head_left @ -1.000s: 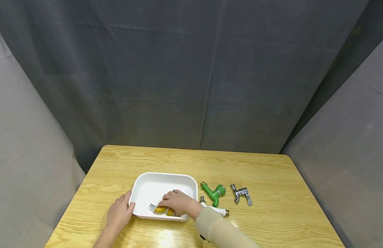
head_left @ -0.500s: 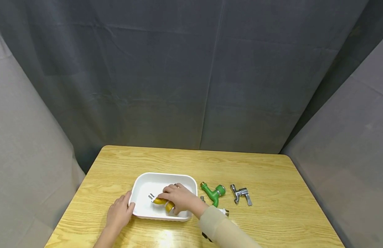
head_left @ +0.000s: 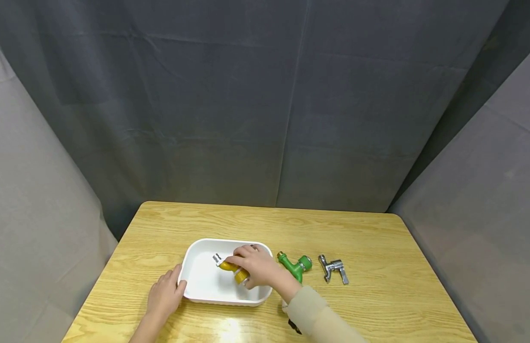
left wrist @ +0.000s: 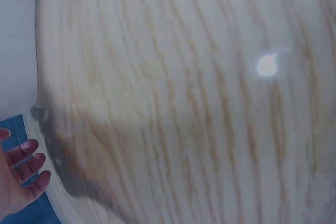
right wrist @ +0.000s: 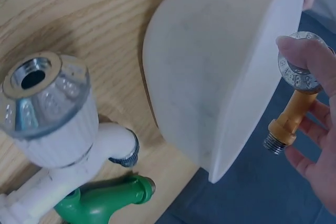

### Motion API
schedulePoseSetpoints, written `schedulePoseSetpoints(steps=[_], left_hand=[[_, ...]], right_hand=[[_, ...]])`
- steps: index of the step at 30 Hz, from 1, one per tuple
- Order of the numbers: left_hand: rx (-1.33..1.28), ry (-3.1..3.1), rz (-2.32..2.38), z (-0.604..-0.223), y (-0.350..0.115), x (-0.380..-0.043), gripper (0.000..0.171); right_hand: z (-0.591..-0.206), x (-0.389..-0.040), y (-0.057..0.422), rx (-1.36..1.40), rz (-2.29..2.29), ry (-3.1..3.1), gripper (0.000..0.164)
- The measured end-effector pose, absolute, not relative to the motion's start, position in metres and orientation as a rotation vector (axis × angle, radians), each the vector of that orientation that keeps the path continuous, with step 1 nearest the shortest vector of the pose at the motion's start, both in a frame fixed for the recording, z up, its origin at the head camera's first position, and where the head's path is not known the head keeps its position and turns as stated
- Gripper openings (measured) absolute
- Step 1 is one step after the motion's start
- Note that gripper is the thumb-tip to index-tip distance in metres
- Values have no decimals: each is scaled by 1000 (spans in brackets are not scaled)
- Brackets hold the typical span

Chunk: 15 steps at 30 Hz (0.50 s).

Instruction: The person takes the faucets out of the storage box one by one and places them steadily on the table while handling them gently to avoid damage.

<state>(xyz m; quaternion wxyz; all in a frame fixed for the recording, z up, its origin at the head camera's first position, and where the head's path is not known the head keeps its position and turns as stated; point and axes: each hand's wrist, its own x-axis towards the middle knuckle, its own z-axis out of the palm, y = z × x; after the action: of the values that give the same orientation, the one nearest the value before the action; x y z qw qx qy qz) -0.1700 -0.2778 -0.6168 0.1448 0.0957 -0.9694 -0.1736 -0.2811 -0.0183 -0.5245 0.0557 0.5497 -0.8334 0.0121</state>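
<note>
My right hand (head_left: 256, 267) grips a yellow faucet (head_left: 228, 266) above the white plastic tray (head_left: 205, 288). Its threaded end points to the far left, and the right wrist view shows my thumb on the faucet's chrome knob (right wrist: 299, 74). Fingers cover part of the yellow body. My left hand (head_left: 163, 293) rests against the tray's left side, its fingers fairly straight along the outside and its thumb near the front corner. In the left wrist view, the left hand (left wrist: 23, 177) shows only at the lower left, beside the tray wall (left wrist: 18, 40).
Right of the tray lie a green faucet (head_left: 296, 267) and, farther right, a chrome faucet (head_left: 333, 268). A white faucet (right wrist: 73, 156) shows in the right wrist view; my right forearm mostly hides it from the head camera. Grey cloth (head_left: 247, 119) hangs behind the wooden table (head_left: 376, 286).
My right hand has lifted the yellow faucet from the tray's floor and shifted it slightly right and away from me. The forearm now covers more of the white faucet. My left hand stays put.
</note>
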Motion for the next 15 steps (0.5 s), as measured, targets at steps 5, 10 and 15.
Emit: schedulePoseSetpoints(steps=[5, 10, 15], left_hand=[[269, -2801, -499, -616, -278, -169, 43], [258, -2796, -492, -616, -278, -169, 43], [266, -2791, -483, -617, -278, -170, 42]], right_hand=[[-517, -281, -7, 1631, 143, -2575, 74], [-511, -282, 6, 1573, 173, -2617, 76], [-511, -284, 20, 1518, 220, -2640, 79]])
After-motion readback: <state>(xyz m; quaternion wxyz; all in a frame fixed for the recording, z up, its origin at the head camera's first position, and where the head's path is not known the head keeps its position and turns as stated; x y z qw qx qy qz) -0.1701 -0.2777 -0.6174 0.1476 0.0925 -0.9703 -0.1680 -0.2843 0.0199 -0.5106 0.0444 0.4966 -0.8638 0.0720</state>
